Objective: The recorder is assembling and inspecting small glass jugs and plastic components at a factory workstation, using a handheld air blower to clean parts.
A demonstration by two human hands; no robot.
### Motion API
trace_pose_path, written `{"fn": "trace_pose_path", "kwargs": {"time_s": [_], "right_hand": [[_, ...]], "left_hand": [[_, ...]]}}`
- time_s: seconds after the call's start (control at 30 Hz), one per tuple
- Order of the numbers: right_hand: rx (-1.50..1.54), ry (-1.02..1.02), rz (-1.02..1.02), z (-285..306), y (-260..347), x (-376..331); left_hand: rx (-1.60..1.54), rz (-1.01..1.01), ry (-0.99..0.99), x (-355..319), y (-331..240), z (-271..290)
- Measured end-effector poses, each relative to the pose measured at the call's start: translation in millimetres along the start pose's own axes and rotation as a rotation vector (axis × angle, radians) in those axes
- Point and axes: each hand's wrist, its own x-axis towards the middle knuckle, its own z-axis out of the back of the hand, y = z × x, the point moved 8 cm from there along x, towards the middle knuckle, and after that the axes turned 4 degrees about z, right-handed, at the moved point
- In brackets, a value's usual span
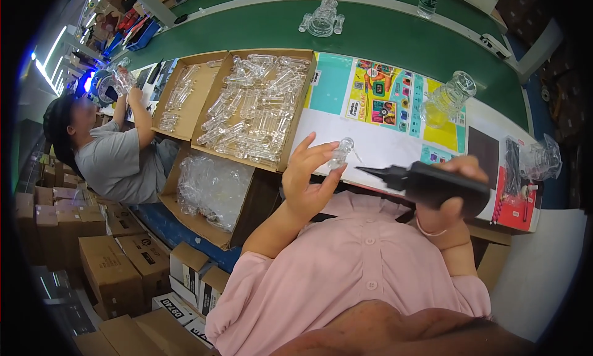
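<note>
Between the thumb and fingers of my left hand (311, 182) is a small clear glass piece (341, 153), pinched above the white part of the work surface. My right hand (454, 201) is wrapped round a black squeeze bottle (441, 184) with a narrow pointed nozzle. The bottle lies tilted in the air, its tip pointing left at the glass piece, a short gap apart. Left of my left hand, a cardboard tray (285, 147) holds many clear glass tubes. Beyond my right hand, a larger clear glass vessel (446, 101) leans on a colourful printed sheet (384, 96).
A second cardboard tray (162, 122) with fewer tubes and a box of clear plastic bags (213, 192) are at left. Another glass vessel (322, 21) and a water bottle (428, 0) stand on the green bench. A bagged glass piece (542, 159) lies far right. A co-worker (120, 161) sits at left.
</note>
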Motion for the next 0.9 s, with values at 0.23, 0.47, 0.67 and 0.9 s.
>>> {"fn": "trace_pose_path", "kwargs": {"time_s": [0.23, 0.47, 0.67, 0.9], "right_hand": [[0.766, -0.7, -0.597, 14.6, -80.7, -4.9], [0.901, -0.649, -0.748, 14.2, -114.5, -21.1], [0.855, -0.681, -0.696, 24.8, -113.4, -18.0], [0.821, -0.633, -0.756, 6.6, -116.7, -20.7]], "left_hand": [[0.133, 0.283, 0.261, 15.1, 90.8, -82.1], [0.701, 0.218, 0.364, 3.8, 130.0, -111.6], [0.699, 0.313, 0.554, 41.9, 116.1, -49.4], [0.935, 0.608, 0.535, 57.1, 221.4, 48.2]]}}
